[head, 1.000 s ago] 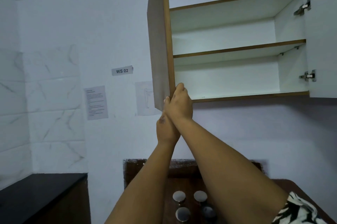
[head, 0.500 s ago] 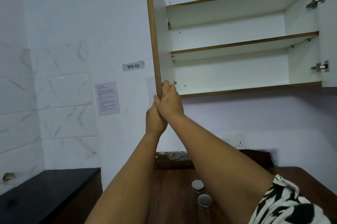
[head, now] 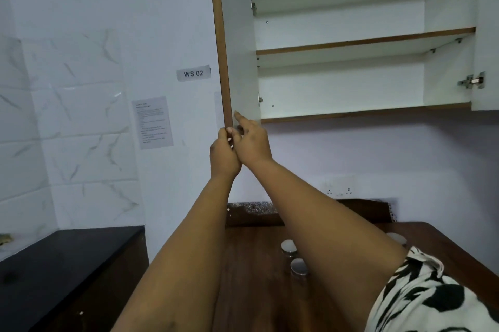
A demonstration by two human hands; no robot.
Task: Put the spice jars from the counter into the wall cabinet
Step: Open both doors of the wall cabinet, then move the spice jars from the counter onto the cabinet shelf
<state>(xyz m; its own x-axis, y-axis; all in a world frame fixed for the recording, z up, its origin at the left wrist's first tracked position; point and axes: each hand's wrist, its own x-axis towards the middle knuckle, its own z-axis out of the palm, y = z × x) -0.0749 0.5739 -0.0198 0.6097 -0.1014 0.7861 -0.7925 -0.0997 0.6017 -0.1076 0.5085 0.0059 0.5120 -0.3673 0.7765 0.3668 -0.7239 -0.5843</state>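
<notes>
Three spice jars (head: 298,267) with metal lids stand on the brown desk (head: 259,277) below. Above them, the left hand (head: 224,153) grips the bottom corner of the open cabinet door (head: 235,34). The right hand (head: 252,140) touches it with fingers outstretched. Beyond, the wall cabinet (head: 364,40) stands open.

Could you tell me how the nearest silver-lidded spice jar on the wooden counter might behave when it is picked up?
The nearest silver-lidded spice jar looks small, so probably light. Its shiny metal lid may be slippery to pinch. Being round, it would likely roll if tipped on the brown wooden counter.
</notes>
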